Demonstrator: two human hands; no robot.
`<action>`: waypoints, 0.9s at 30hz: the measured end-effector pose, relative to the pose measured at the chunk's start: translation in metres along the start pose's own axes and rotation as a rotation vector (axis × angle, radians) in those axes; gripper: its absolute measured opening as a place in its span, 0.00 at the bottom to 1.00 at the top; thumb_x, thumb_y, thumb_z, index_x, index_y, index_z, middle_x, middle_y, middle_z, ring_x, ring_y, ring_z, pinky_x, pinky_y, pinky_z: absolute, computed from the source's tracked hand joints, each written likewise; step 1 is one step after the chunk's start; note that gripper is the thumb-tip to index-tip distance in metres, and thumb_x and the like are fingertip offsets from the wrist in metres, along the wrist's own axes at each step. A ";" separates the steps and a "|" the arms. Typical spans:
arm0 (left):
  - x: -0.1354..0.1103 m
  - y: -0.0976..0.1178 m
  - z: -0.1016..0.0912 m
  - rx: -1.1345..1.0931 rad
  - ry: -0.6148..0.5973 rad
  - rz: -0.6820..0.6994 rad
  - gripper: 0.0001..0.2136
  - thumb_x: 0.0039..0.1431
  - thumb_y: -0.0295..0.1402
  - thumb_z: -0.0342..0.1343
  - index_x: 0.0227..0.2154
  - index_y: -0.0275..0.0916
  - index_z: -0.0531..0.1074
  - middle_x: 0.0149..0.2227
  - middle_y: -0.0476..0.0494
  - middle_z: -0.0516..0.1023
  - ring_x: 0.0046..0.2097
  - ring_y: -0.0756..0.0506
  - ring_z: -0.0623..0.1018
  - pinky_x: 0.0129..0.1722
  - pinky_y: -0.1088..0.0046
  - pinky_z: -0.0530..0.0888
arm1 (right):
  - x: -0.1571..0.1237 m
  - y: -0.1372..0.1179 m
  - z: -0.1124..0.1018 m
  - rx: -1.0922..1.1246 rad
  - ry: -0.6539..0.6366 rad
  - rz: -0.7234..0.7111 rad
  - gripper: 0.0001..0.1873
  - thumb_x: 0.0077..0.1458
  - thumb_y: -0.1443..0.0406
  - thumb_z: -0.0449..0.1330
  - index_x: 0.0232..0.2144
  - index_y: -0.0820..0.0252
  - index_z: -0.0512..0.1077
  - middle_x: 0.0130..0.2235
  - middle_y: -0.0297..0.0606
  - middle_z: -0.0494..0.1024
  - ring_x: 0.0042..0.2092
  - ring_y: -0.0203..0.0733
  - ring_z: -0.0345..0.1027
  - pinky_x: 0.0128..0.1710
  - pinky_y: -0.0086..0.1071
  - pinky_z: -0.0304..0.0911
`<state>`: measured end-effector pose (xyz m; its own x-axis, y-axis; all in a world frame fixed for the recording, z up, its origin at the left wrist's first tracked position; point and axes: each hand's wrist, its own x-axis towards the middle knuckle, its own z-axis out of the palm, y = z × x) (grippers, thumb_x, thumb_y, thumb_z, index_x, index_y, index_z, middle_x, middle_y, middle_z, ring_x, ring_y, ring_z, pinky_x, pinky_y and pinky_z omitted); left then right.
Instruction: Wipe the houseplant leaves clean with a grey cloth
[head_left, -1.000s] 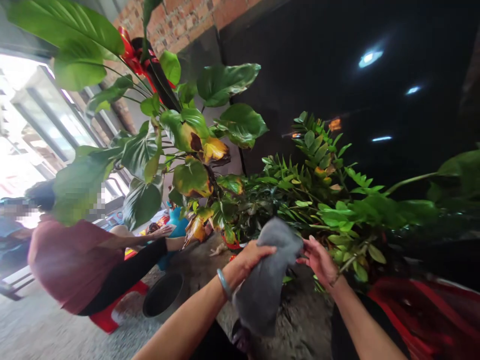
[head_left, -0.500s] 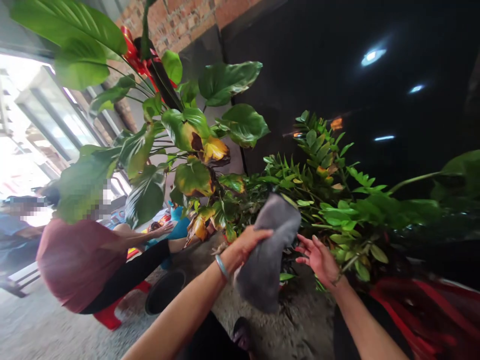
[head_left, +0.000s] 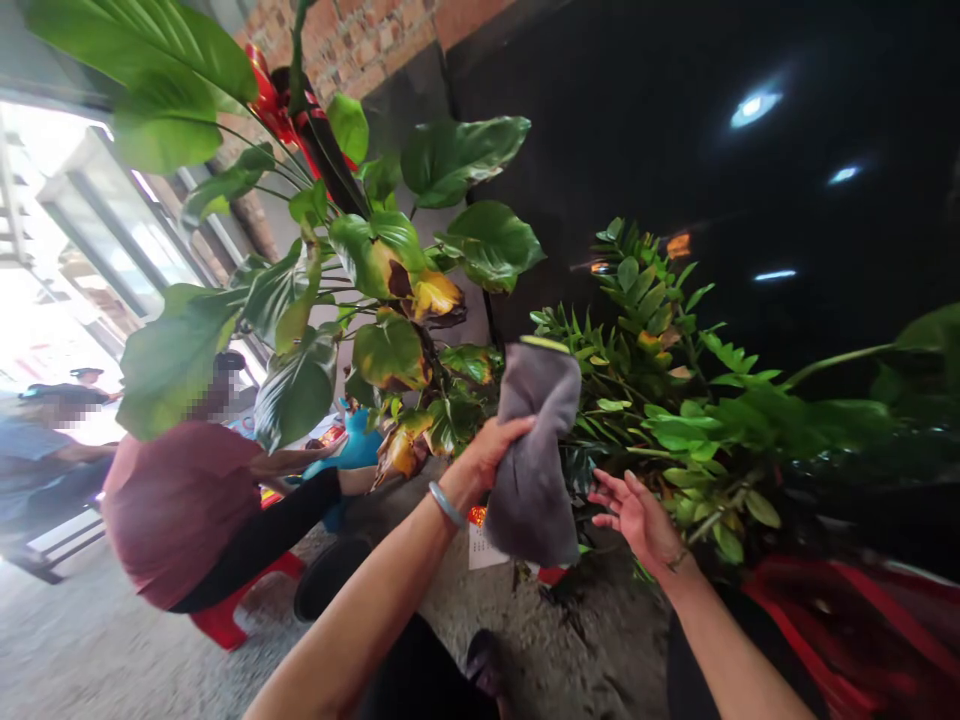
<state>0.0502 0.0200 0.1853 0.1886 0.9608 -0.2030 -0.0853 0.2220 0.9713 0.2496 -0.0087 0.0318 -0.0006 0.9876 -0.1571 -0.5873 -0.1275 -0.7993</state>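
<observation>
My left hand point(head_left: 486, 462), with a bangle at its wrist, is closed around the middle of a grey cloth point(head_left: 534, 490). The cloth hangs down below the hand, and its upper end with a yellow-green edge stands up above it. To the right of the cloth, my right hand point(head_left: 636, 515) is open, palm partly up, fingers apart and holding nothing. It is close to the leaves of a bushy green plant point(head_left: 686, 430). Beyond my left hand rises a tall broad-leaved plant point(head_left: 390, 350), some of its leaves yellow and brown.
At left, a person in a pink shirt point(head_left: 180, 500) sits on a red stool point(head_left: 225, 620) near a blue watering can point(head_left: 358, 445). A dark bucket point(head_left: 319, 590) stands on the ground. A red item point(head_left: 847, 630) lies at lower right. A dark glossy wall point(head_left: 637, 120) rises behind the plants.
My left hand has lifted the cloth slightly and turned it more upright, farther from my right hand. A white paper shows beneath it. The seated person's arm has shifted.
</observation>
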 end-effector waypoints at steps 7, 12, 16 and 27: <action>-0.042 -0.046 -0.020 0.358 -0.239 -0.240 0.07 0.37 0.28 0.67 0.24 0.37 0.80 0.26 0.48 0.81 0.29 0.46 0.77 0.33 0.70 0.72 | 0.000 -0.002 -0.002 0.028 0.111 -0.039 0.19 0.38 0.48 0.69 0.28 0.54 0.83 0.34 0.43 0.85 0.37 0.49 0.75 0.29 0.35 0.70; -0.014 0.024 -0.010 0.067 -0.137 0.114 0.15 0.40 0.34 0.68 0.34 0.34 0.80 0.30 0.46 0.82 0.31 0.46 0.78 0.35 0.70 0.74 | 0.000 0.000 0.004 0.043 0.113 -0.068 0.20 0.39 0.48 0.68 0.30 0.55 0.82 0.39 0.44 0.85 0.37 0.49 0.76 0.30 0.37 0.71; 0.000 -0.002 -0.009 0.048 -0.078 0.020 0.18 0.38 0.34 0.69 0.36 0.33 0.80 0.30 0.43 0.82 0.30 0.45 0.78 0.34 0.69 0.74 | 0.001 0.005 0.005 0.058 0.112 -0.084 0.18 0.42 0.48 0.66 0.30 0.53 0.82 0.44 0.43 0.84 0.39 0.51 0.76 0.31 0.39 0.71; -0.030 0.014 -0.019 0.158 -0.126 0.046 0.12 0.38 0.34 0.69 0.29 0.37 0.81 0.28 0.47 0.82 0.30 0.47 0.77 0.34 0.72 0.75 | 0.002 0.003 0.002 0.028 0.084 -0.063 0.19 0.45 0.49 0.65 0.29 0.57 0.80 0.33 0.46 0.84 0.36 0.51 0.78 0.35 0.40 0.71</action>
<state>0.0251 -0.0026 0.2030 0.3099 0.9388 -0.1506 0.0557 0.1402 0.9885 0.2462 -0.0067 0.0301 0.1040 0.9823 -0.1558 -0.6062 -0.0616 -0.7929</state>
